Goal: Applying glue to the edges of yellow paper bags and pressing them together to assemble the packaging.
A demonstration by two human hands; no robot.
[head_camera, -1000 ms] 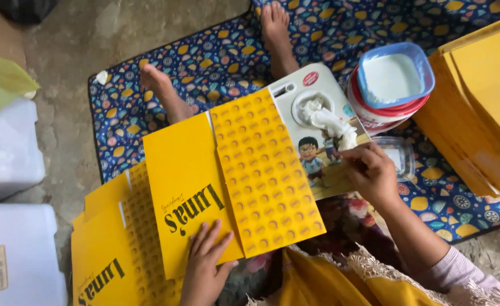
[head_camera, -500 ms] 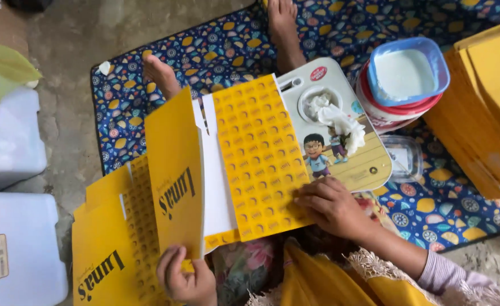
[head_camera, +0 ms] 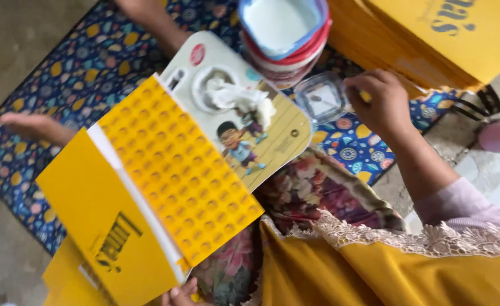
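— Where is the right hand (head_camera: 381, 102)?

— Up at the right, over the patterned mat (head_camera: 63, 79). Its fingers (head_camera: 356, 85) are curled downward and reach the edge of a small clear plastic box (head_camera: 322, 99). Whether they pinch the box or only touch it I cannot tell; the knuckles hide the tips.

— And that box, where does it lie?

— On the mat, just left of the fingers, below a white tub with red and blue rims (head_camera: 287, 34) and beside the corner of a cartoon-printed board (head_camera: 244, 113).

— What sits on the board?

— A lump of white paste (head_camera: 244, 99), by a round hollow in the board's top.

— The yellow carton?

— A folded yellow cardboard sheet (head_camera: 148, 187) lies across the lap, half over the board. One panel is dotted, the other plain with dark lettering, and a white strip runs along the fold between them.

— Is the left hand (head_camera: 179, 296) holding it?

— Only fingertips show at the bottom edge, touching the sheet's lower corner. They look bent, but the frame cuts them off, so the grip cannot be told.

— Anything else nearby?

— A stack of yellow sheets (head_camera: 431, 39) at the upper right, well apart from the left hand, close behind the right.
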